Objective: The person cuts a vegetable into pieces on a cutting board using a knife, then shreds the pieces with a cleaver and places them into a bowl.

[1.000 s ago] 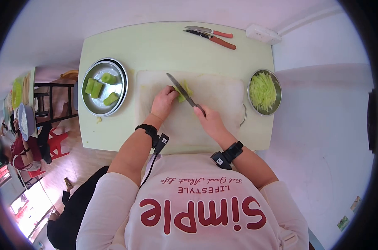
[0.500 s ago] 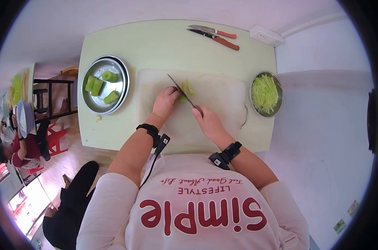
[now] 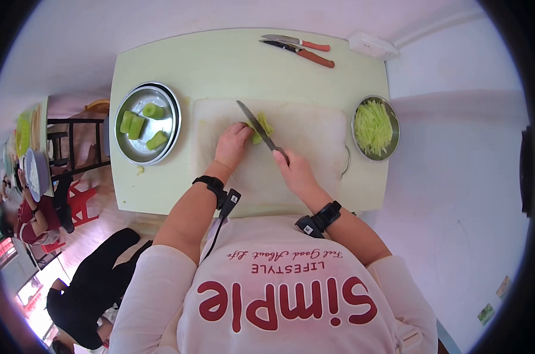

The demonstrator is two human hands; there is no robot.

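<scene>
My right hand (image 3: 295,171) is wrapped round the handle of a knife (image 3: 254,123), its blade slanting up and left over the white cutting board (image 3: 320,127). Close to the blade's left side, my left hand (image 3: 233,144) has its fingers bent and pressed onto a piece of green vegetable, mostly hidden beneath the fingertips. Thin green slices (image 3: 266,124) lie just right of the blade. At the left, a metal dish (image 3: 167,144) holds several peeled green vegetable chunks (image 3: 136,126). Pale green shreds (image 3: 373,128) fill a metal bowl (image 3: 391,154) at the right.
Two knives, one red-handled (image 3: 316,46) and one brown-handled (image 3: 316,58), lie at the table's far edge. A white socket box (image 3: 372,46) sits by the wall. Behind on the left are a person in black (image 3: 93,289), another person in dark red, and a red stool (image 3: 81,200).
The knife blade has tilted slightly, showing more of its flat side, while both hands stay nearly in place. The person in black at lower left has shifted and bent over.
</scene>
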